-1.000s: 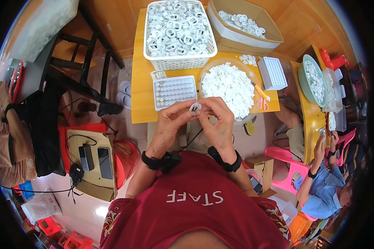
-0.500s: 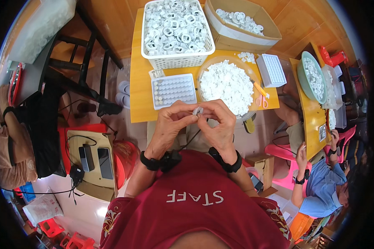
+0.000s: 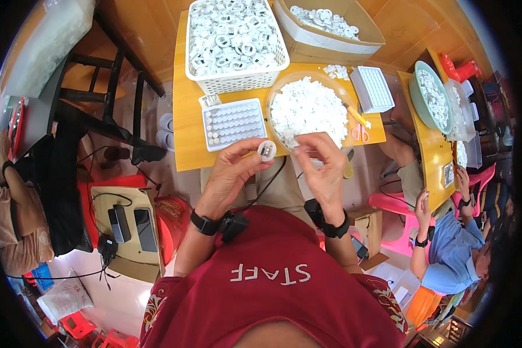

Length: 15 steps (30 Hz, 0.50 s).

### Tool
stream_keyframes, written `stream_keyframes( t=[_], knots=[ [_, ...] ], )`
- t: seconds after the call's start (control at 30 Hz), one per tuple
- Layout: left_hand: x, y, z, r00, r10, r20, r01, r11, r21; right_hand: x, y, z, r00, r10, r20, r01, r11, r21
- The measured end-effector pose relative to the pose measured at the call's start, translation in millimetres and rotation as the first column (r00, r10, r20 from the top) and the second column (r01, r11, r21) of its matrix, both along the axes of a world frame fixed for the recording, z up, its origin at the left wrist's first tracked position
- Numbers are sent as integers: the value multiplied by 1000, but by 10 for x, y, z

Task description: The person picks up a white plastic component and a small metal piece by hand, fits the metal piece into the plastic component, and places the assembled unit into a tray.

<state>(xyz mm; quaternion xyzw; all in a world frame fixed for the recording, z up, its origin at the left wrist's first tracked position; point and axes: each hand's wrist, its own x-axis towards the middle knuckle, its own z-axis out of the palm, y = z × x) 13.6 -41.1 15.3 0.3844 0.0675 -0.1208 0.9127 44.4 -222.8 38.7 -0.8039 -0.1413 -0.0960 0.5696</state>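
Disc (image 3: 267, 151) is pinched by left hand (image 3: 226, 177) fingertips near the front worktop edge (image 3: 190, 165). Right hand (image 3: 326, 168) is half-curled, its hold unclear.

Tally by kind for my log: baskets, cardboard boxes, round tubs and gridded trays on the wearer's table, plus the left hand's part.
White basket: 1
Cardboard box: 1
Round tub: 1
Gridded trays: 2 (counting the taller, perhaps a stack, as one)
Round white part in left hand: 1
Total: 6
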Motion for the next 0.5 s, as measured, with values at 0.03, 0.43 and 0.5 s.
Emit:
stream_keyframes(
  t=[0.03, 0.43, 0.5],
  knots=[
    [2, -17, 27, 1000, -14, 2, 14, 1000, 22, -23, 70, 31, 1000, 0, -2, 0, 1000, 1],
    [-37, -16, 60, 999, -50, 11, 49, 997, 55, -109, 359, 71, 989, 66, 132, -53, 994, -99],
    [-42, -28, 20, 999, -37, 9, 37, 999, 40, -125, 375, 50, 989, 50, 141, -34, 993, -116]
  ],
)
